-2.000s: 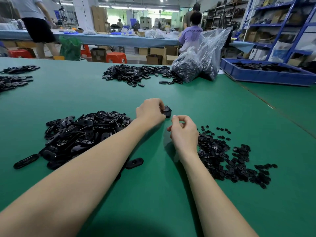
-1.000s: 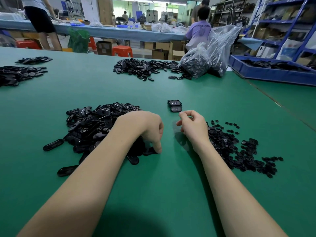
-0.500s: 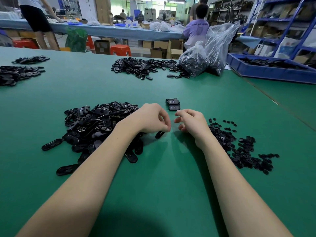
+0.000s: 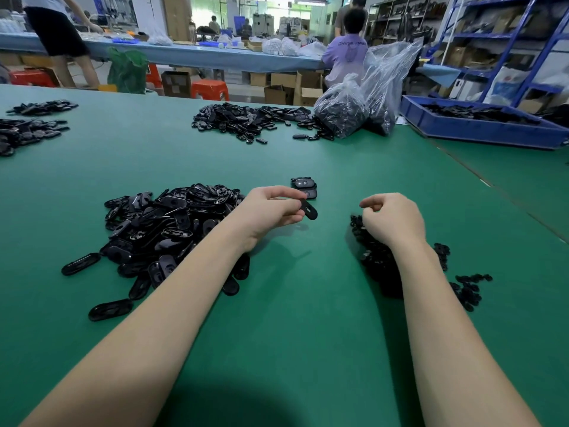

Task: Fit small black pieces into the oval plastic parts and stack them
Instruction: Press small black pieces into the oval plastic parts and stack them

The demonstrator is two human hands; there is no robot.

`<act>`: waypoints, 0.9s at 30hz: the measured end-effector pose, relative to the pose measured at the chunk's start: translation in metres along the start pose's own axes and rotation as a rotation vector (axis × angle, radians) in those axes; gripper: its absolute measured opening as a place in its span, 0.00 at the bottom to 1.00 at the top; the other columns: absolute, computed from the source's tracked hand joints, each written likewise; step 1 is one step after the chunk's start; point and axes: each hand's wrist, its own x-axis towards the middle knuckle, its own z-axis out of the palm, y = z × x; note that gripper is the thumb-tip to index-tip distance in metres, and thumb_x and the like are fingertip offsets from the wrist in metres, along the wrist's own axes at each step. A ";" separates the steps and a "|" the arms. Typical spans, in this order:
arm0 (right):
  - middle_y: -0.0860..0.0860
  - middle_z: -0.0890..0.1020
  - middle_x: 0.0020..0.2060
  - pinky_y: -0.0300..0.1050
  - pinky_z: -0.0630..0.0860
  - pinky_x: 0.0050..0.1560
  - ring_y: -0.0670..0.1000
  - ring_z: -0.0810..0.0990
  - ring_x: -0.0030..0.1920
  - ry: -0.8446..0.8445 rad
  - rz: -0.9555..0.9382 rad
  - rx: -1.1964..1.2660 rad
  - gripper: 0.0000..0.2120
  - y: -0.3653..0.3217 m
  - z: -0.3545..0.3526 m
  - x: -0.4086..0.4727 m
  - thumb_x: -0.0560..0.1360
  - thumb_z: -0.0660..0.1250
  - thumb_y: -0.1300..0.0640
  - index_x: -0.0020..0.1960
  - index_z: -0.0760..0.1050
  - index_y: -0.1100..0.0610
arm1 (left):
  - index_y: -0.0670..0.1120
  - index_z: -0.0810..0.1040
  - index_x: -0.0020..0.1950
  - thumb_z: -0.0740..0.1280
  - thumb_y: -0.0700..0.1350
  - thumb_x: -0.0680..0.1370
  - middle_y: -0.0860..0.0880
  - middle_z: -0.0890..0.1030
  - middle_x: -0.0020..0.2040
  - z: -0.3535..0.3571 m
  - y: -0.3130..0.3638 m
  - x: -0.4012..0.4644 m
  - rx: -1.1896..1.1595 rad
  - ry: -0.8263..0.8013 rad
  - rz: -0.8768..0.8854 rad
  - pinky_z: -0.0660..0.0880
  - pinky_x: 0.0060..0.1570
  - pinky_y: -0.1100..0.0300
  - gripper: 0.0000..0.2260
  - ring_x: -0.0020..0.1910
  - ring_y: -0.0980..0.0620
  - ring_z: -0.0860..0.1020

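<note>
We observe the left hand (image 4: 271, 211) pinching one oval part (image 4: 309, 210) at its fingertips, above the table (image 4: 308, 318). The right hand (image 4: 394, 221) is curled over the small black pieces (image 4: 468, 291); whether it holds one, we cannot tell. Two finished ovals (image 4: 304, 188) lie just beyond the left hand; the oval pile (image 4: 166, 223) lies to its left.

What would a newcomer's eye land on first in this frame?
Probably the left hand at centre, pinching one black oval part just in front of two finished ones on the green table. A big heap of oval parts lies to its left, while the right hand hovers curled over the small black pieces.
</note>
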 end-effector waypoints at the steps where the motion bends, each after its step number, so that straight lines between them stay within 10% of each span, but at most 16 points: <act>1: 0.50 0.83 0.60 0.50 0.79 0.59 0.57 0.78 0.62 -0.019 0.007 -0.019 0.16 0.000 0.001 0.000 0.76 0.62 0.57 0.58 0.84 0.46 | 0.40 0.82 0.50 0.66 0.31 0.79 0.42 0.82 0.43 0.000 -0.001 0.000 -0.016 0.003 -0.007 0.81 0.43 0.67 0.07 0.37 0.54 0.83; 20: 0.47 0.86 0.46 0.43 0.72 0.45 0.55 0.80 0.56 0.005 0.052 -0.016 0.06 -0.004 0.013 -0.008 0.75 0.70 0.54 0.45 0.85 0.46 | 0.40 0.78 0.51 0.64 0.28 0.78 0.38 0.82 0.48 -0.002 -0.003 0.000 -0.105 0.039 -0.050 0.82 0.43 0.65 0.09 0.38 0.50 0.84; 27: 0.43 0.86 0.38 0.37 0.74 0.41 0.43 0.83 0.44 -0.091 0.016 0.605 0.04 -0.021 0.009 -0.007 0.75 0.74 0.52 0.41 0.84 0.48 | 0.41 0.78 0.50 0.64 0.28 0.78 0.37 0.82 0.49 -0.001 -0.003 0.000 -0.143 0.049 -0.056 0.82 0.46 0.64 0.09 0.39 0.49 0.84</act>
